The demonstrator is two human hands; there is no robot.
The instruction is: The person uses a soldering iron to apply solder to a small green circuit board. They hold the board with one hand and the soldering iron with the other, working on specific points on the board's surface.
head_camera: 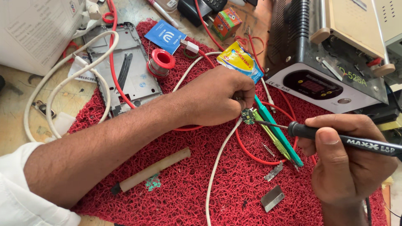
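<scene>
My left hand (217, 98) reaches in from the lower left and pinches a small round green circuit board (248, 116) just above the red mesh mat (188, 184). My right hand (347, 161) at the lower right grips a black soldering iron (335, 138) by its handle. The iron's thin tip points left and touches the board's right edge. A teal and green pair of tweezers (278, 136) lies on the mat right under the tip.
A phone frame (125, 71), solder spool (160, 62), blue card (166, 35) and yellow packet (238, 59) lie at the back. White cable (215, 167) and red wires (247, 148) cross the mat. A black station (322, 79) stands right. A beige stick (150, 169) and metal pieces (272, 197) lie near.
</scene>
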